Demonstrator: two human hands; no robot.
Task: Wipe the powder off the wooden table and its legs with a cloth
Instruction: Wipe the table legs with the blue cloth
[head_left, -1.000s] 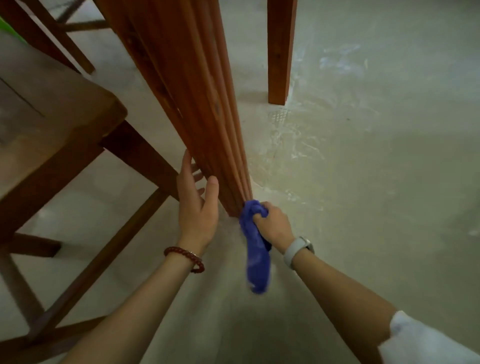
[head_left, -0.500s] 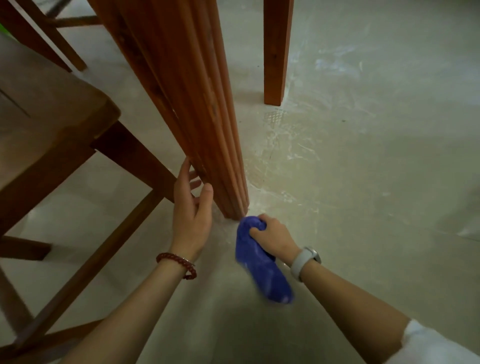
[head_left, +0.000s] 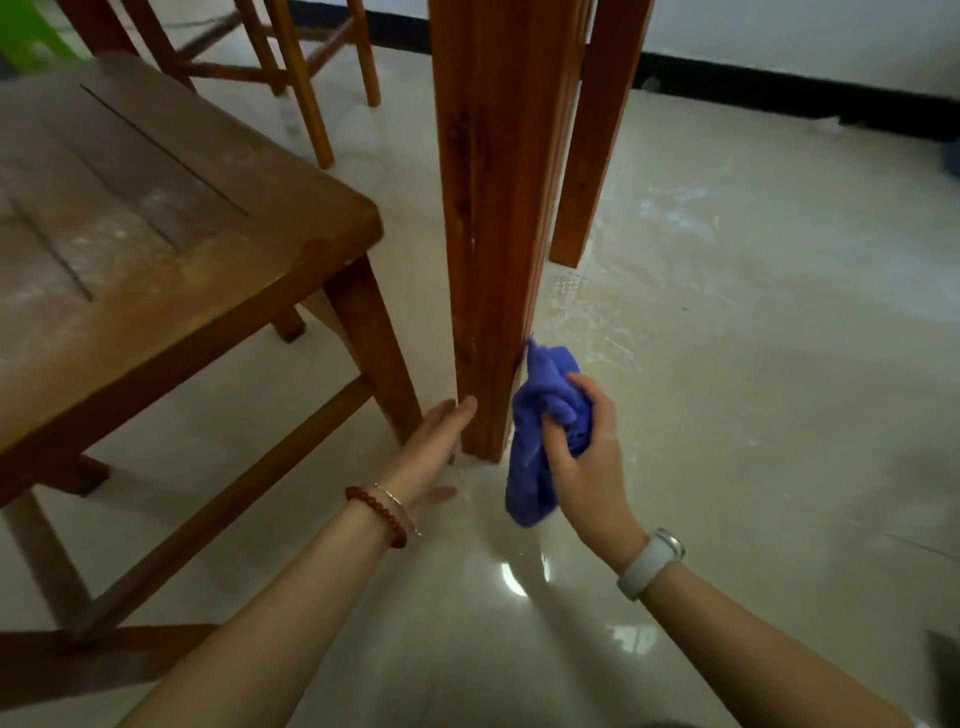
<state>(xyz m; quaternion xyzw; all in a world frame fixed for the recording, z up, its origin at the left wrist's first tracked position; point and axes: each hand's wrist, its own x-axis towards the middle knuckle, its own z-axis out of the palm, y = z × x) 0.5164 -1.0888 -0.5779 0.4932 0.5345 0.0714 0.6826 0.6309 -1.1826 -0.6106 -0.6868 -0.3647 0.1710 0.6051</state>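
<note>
The near wooden table leg (head_left: 493, 218) stands upright in the middle of the view, reddish brown with grooved sides. My right hand (head_left: 587, 462) grips a bunched blue cloth (head_left: 540, 415), whose upper end touches the leg's right side near the floor. My left hand (head_left: 436, 441) lies flat with straight fingers, its fingertips against the leg's lower left side. A second table leg (head_left: 592, 135) stands behind to the right. The table top is out of view.
A dusty wooden chair (head_left: 156, 208) stands close on the left, its front leg (head_left: 379, 358) just beside my left hand. More wooden chair legs (head_left: 301, 78) stand further back. White powder smears the pale tiled floor (head_left: 675, 218) to the right of the legs.
The view has lifted and turned, so the leg now looks upright. My right hand turned palm-up and raised the cloth against the leg's right side. My left hand dropped from clasping the leg to a flat touch.
</note>
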